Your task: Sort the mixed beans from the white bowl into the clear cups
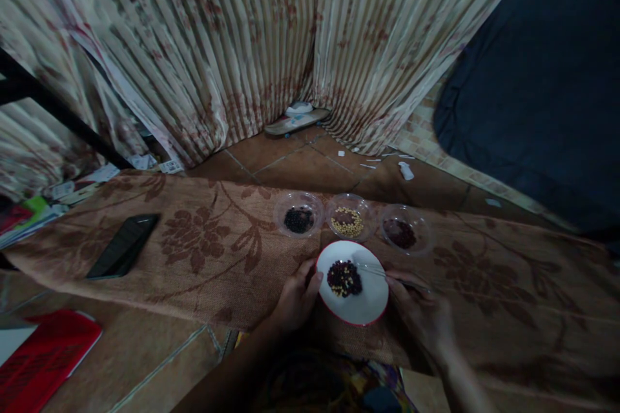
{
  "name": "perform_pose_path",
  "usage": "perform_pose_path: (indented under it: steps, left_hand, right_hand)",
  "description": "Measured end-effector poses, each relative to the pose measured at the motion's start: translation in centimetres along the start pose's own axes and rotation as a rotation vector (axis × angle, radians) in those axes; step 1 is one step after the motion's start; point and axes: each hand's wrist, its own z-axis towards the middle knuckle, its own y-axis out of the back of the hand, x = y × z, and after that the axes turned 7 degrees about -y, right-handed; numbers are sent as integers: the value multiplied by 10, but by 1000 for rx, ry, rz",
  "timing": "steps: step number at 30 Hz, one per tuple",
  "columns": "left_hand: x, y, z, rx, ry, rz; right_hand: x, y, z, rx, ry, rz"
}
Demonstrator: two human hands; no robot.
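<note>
A white plate (375, 300) with a red rim holds a heap of mixed beans (345, 279), dark red, black and pale yellow. My left hand (296, 297) grips the plate's left edge, thumb at the rim. In my right hand (426, 316) is a pair of thin metal tweezers (372, 268), reaching over the right rim, tips near the beans. Behind the plate stand three clear plastic bowls: one with black beans (298, 220), one with yellow beans (347, 222), and one with dark red beans (400, 232). Whether the tweezer tips hold a bean is too small to tell.
A brown flowered cloth (232, 290) covers the long table. A black phone (123, 246) lies on its left part, with papers (62, 190) at the far left end. Beyond are striped curtains (261, 32), a skateboard (296, 121) on the tiles, and a dark draped shape (537, 97).
</note>
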Motion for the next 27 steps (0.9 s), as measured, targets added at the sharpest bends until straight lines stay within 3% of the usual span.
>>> perform_pose_path:
  steps: [12,27]
  left_hand:
    - [-2,1,0,-2,2,-8]
    - [-4,0,0,-11,1,-3]
  right_hand:
    - [-1,-4,0,-14,43,-48]
    - [-8,-6,-2,0,-5,5]
